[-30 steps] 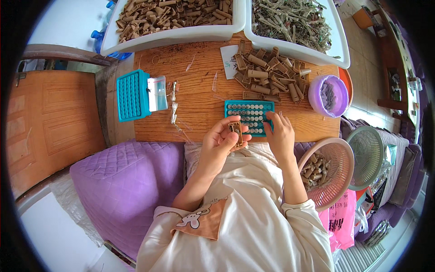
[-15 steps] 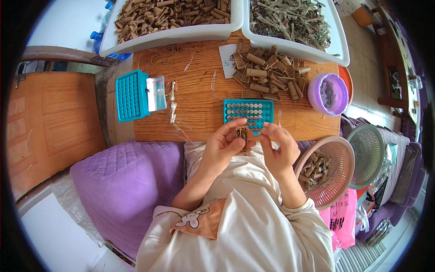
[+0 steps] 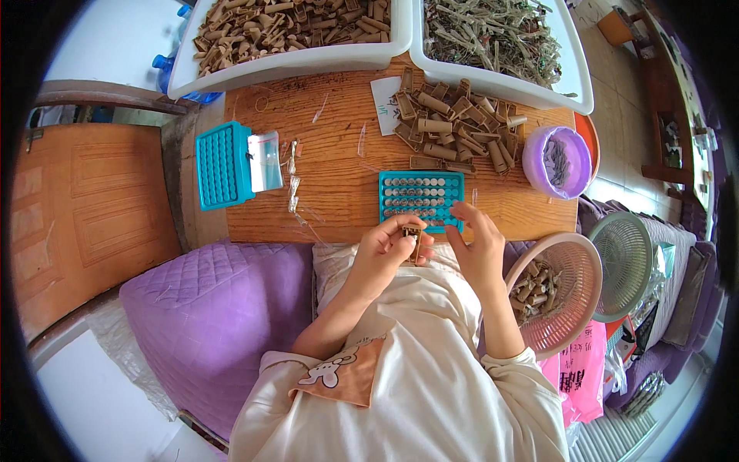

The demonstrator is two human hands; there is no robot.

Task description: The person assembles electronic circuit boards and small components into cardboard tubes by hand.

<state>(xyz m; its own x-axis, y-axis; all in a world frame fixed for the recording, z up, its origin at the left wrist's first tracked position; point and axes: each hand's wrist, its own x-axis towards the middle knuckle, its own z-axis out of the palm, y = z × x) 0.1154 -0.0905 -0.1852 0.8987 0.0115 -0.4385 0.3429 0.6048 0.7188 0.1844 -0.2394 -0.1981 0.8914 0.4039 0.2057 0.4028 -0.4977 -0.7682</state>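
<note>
My left hand point(image 3: 382, 254) grips a small brown plastic casing point(image 3: 412, 240), its hollow side up and its fingers wrapped round the lower part. Details inside the casing are too small to make out. My right hand point(image 3: 480, 245) reaches over the right front corner of the teal tray point(image 3: 455, 185), thumb and forefinger apart, nothing visible between them. Rows of round silver button cells point(image 3: 416, 192) sit in the tray's hollows, while its right-hand columns show bare teal.
Loose brown casings point(image 3: 450, 123) are heaped behind the tray. White bins with casings point(image 3: 292, 27) and clear wired strips point(image 3: 493, 38) stand at the back. A purple bowl point(image 3: 531, 165) is at right, above a pink basket point(image 3: 589, 281). Another teal tray point(image 3: 223, 165) lies left.
My right hand has moved away from the casing toward the tray's right side, its fingers spreading. The casing in my left hand has come slightly lower, uncovering more button cells.
</note>
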